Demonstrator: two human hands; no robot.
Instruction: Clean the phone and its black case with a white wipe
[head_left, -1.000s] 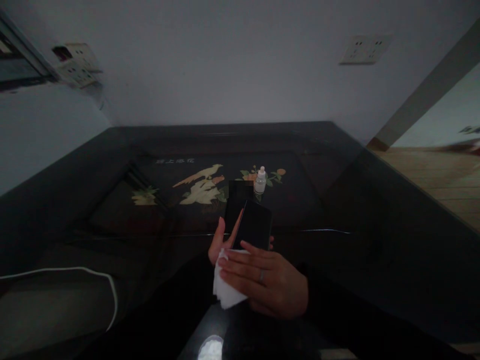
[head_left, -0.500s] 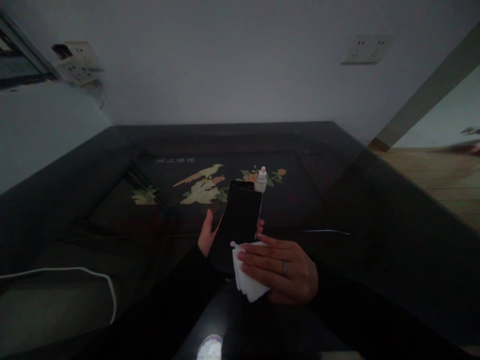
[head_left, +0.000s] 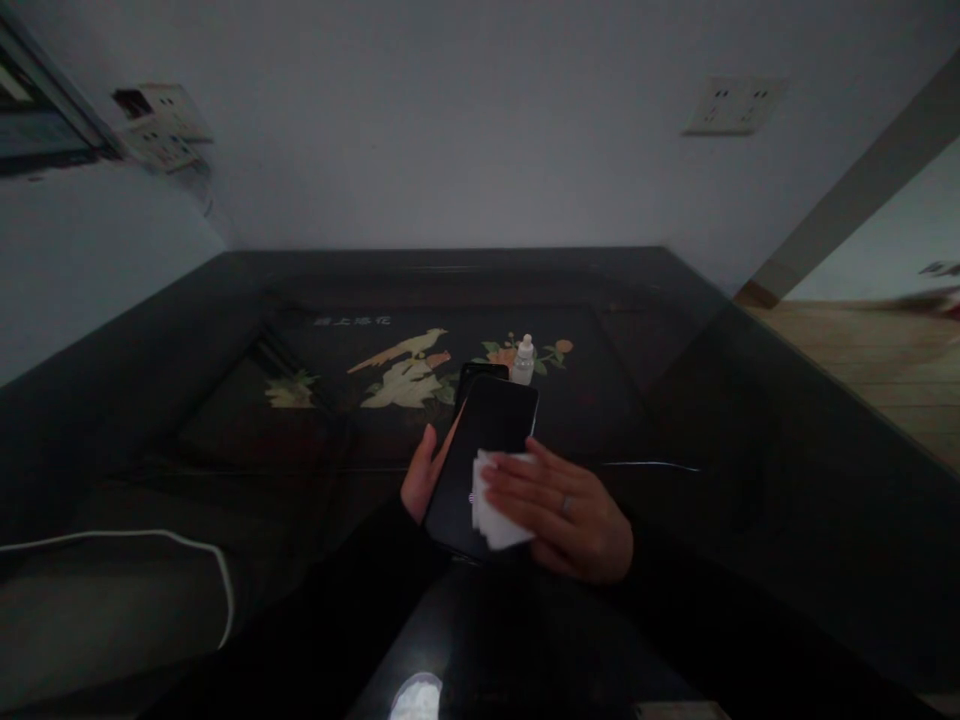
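Note:
A dark smartphone point(head_left: 487, 420) is tilted up in my left hand point(head_left: 421, 480), whose thumb lies along its left edge; the other fingers are mostly hidden behind it. Pressed on the lower right of the screen is a folded white tissue point(head_left: 495, 522). My right hand point(head_left: 574, 515), with a ring on one finger, holds that tissue flat under its fingers. Behind the phone's top edge, a second dark phone point(head_left: 484, 370) shows in part on the table. Just right of it stands a small clear dropper bottle point(head_left: 523, 360) with a pale cap.
The glossy dark table point(head_left: 637, 400) carries a bird-and-flower picture point(head_left: 405, 370). A white cable point(head_left: 150, 535) curves at the left. Wall sockets point(head_left: 735, 105) sit above the table at right, with more sockets point(head_left: 165, 125) at left. A bright reflection shows at the bottom.
My right hand and the tissue have moved up the screen, away from its lower end. The phone has shifted slightly right at its top. My left hand keeps its hold.

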